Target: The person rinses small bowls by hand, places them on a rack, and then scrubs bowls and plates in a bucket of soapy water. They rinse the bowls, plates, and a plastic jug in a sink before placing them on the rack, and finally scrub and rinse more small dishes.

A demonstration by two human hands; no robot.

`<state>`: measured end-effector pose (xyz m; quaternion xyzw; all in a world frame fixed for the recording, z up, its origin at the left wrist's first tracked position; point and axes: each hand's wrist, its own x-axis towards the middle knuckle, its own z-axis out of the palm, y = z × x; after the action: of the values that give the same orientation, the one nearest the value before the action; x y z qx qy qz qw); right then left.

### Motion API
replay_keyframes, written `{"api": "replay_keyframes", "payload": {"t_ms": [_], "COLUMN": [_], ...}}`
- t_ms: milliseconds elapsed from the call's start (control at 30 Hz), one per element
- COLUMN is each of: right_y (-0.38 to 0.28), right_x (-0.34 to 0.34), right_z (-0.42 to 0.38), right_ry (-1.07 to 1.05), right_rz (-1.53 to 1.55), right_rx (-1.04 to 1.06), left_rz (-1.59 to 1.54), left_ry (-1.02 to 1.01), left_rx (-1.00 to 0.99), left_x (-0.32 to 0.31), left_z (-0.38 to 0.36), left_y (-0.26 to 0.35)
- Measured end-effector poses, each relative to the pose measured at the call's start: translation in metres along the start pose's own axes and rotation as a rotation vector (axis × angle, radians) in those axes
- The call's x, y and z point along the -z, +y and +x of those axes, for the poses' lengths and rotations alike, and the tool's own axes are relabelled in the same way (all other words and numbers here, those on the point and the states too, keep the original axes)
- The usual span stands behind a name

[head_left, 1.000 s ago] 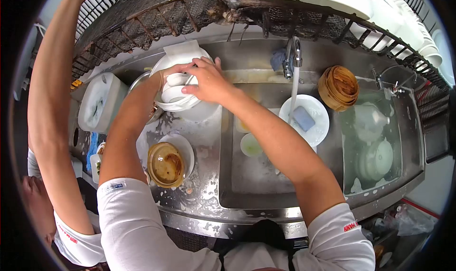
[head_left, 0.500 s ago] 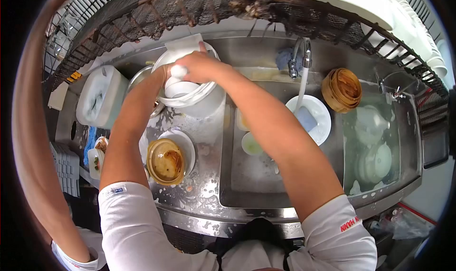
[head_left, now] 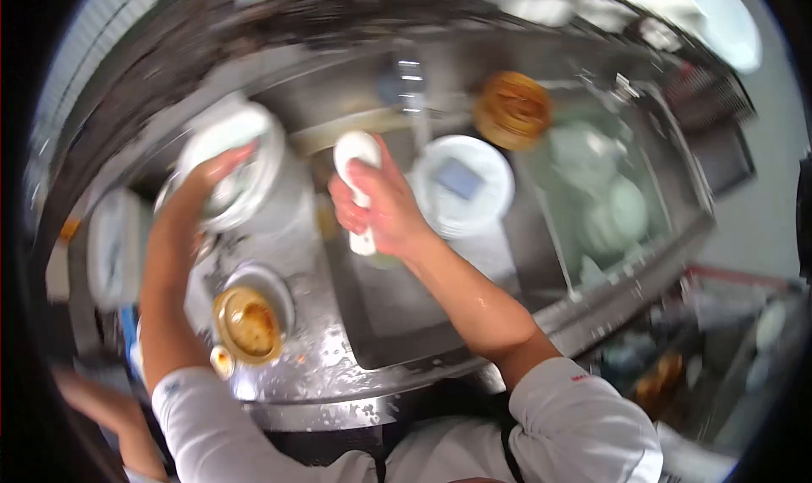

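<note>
The right hand [head_left: 381,208] grips a white spoon [head_left: 358,166] over the sink [head_left: 397,314] at frame centre, while the left hand [head_left: 211,174] clutches the stacked white dishes [head_left: 245,157] at upper left.

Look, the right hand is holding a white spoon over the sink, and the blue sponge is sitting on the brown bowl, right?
Not quite. The right hand does hold the white spoon over the sink, but the blue sponge sits on the white plate, not the brown bowl. The head view shows it.
</note>
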<state>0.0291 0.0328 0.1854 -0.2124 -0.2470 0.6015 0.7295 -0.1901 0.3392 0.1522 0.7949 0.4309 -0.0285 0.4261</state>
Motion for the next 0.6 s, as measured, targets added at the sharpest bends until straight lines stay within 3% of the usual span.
{"api": "replay_keyframes", "payload": {"t_ms": [67,100,133,167,267,367,433,600], "right_y": [-0.023,-0.058,-0.097,-0.126,-0.182,-0.188,-0.177,-0.155], "right_x": [0.088,0.103,0.116,0.145,0.224,0.321,0.362,0.4], "right_z": [-0.054,-0.085,-0.115,-0.143,-0.203,-0.231,-0.233,-0.229], "right_ry": [-0.073,0.171,0.403,0.499,0.734,0.871,0.97,1.12], "right_rz": [0.466,0.318,0.18,0.099,-0.232,-0.76,-1.066,-1.404], "right_rx": [-0.038,0.032,0.089,0.119,0.266,-0.025,-0.081,-0.231], "left_rz": [-0.195,-0.159,-0.121,-0.016,-0.047,-0.106,-0.227,-0.391], "left_ry": [-0.075,-0.021,-0.039,0.035,0.06,0.006,-0.022,-0.064], "left_rx": [0.018,0.202,0.213,0.479,0.368,0.344,0.373,0.496], "left_x": [-0.002,-0.001,-0.005,-0.018,-0.018,0.002,0.01,-0.004], "left_z": [0.01,0.014,0.009,-0.012,-0.009,0.031,0.042,0.025], "left_y": [-0.013,-0.015,-0.003,0.043,0.028,-0.052,-0.083,-0.046]}}
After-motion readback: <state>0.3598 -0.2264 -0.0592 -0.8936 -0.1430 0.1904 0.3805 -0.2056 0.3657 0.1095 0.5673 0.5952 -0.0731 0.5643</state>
